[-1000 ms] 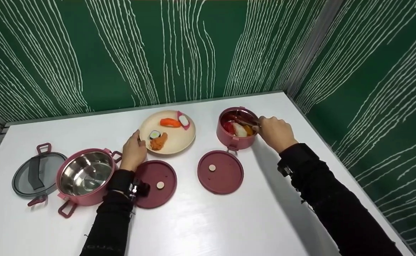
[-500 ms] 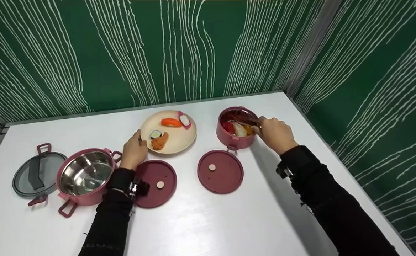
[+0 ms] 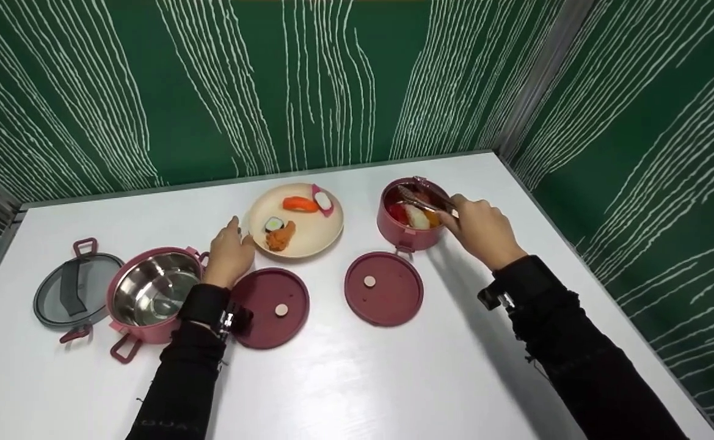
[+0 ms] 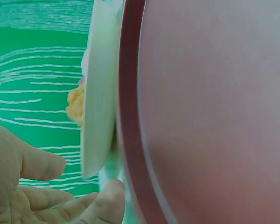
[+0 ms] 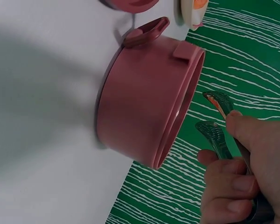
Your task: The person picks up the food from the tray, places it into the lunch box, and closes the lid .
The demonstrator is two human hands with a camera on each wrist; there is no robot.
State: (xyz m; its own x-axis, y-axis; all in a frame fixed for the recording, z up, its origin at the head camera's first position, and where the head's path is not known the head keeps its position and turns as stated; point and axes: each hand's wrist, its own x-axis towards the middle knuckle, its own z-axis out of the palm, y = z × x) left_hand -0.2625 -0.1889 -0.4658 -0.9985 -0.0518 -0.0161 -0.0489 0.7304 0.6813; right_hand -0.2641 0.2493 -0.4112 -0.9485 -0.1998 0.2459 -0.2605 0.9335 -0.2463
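My right hand [image 3: 485, 231] grips metal tongs [image 5: 214, 136], their tips spread apart with nothing between them. The tongs are over the mouth of the small pink pot [image 3: 407, 235], where red, white and yellow food pieces [image 3: 418, 216] lie. My left hand [image 3: 229, 258] is just off the left rim of a cream plate [image 3: 320, 229], its thumb and fingers apart and holding nothing. On the plate are a sushi roll [image 3: 274, 224], a fried chicken piece [image 3: 280, 237], an orange piece [image 3: 300, 204] and a white-and-pink piece [image 3: 323, 201].
A larger pink pot [image 3: 149, 333] with a steel inside stands at left, beside a glass lid [image 3: 97, 290]. Two maroon round lids [image 3: 271, 284] [image 3: 387, 302] lie in front of the plate and small pot. Green walls [image 3: 320, 85] border the white table [image 3: 344, 391].
My left hand has let go of the plate's rim and spread its fingers. The tongs have risen inside the small pot and their tips have opened. The head view has shifted slightly.
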